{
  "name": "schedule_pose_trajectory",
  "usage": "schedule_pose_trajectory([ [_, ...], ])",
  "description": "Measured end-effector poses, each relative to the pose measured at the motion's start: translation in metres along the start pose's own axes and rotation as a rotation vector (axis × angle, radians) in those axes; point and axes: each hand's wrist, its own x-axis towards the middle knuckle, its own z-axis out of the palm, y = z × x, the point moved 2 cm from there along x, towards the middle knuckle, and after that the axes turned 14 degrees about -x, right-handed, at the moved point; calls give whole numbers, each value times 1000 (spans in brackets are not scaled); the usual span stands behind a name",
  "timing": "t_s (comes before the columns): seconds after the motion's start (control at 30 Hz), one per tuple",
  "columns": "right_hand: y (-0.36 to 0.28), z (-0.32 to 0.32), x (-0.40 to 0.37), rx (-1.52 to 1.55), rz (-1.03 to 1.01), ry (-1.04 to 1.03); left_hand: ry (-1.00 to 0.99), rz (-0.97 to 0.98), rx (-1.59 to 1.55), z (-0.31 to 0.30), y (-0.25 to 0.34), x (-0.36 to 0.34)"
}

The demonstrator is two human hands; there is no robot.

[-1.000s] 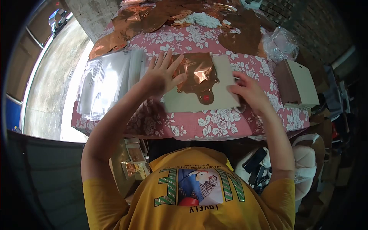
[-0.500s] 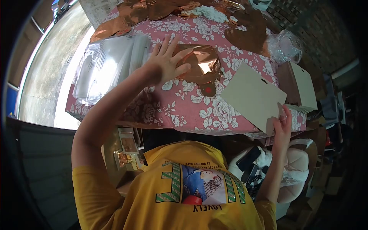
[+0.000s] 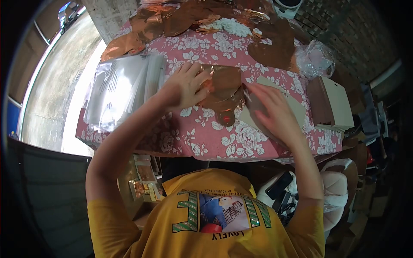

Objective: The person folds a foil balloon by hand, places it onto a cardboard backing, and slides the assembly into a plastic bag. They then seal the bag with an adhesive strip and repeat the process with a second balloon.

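My left hand (image 3: 186,88) lies flat on the left part of a copper foil piece (image 3: 227,84). Its fingers are spread and released, pressing down rather than gripping. The foil piece rests on the surface (image 3: 215,134), which is covered with a pink flowered cloth. Its narrow end points toward me and carries a small red spot (image 3: 226,117).

My right hand (image 3: 273,114) is stretched out over a beige card (image 3: 296,106) that lies on the surface just to the right of the foil piece. The fingertips reach up to the foil's right edge. This hand is blurred, so I cannot tell whether its fingers pinch the card or only rest on it. The card's near edge is hidden under my palm and wrist.

Just to the left of my left hand sits a stack of clear plastic bags (image 3: 122,84), which runs to the left edge of the surface. At the far end lies a heap of copper foil (image 3: 180,19), with a white lump (image 3: 230,26) among it. A bundle of crumpled clear plastic (image 3: 317,53) sits at the far right corner. A brown and cream box (image 3: 333,101) stands beside the surface on my right, near the card.
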Motion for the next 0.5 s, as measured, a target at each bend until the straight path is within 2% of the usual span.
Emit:
schedule_pose_trajectory([
  [0.07, 5, 10, 16, 70, -68, -35, 14, 22, -81, -4, 3, 0],
  [0.13, 10, 20, 26, 126, -152, -159, -16, -9, -99, -8, 7, -2],
  [0.23, 15, 29, 35, 146, -219, -142, -94, -74, -133, -18, 10, -2],
  [0.3, 15, 33, 38, 160, -259, -142, -277, -171, -238, -20, 10, -4],
  [0.5, 11, 32, 39, 119, -310, -99, -344, -83, -188, -25, 18, 0],
])
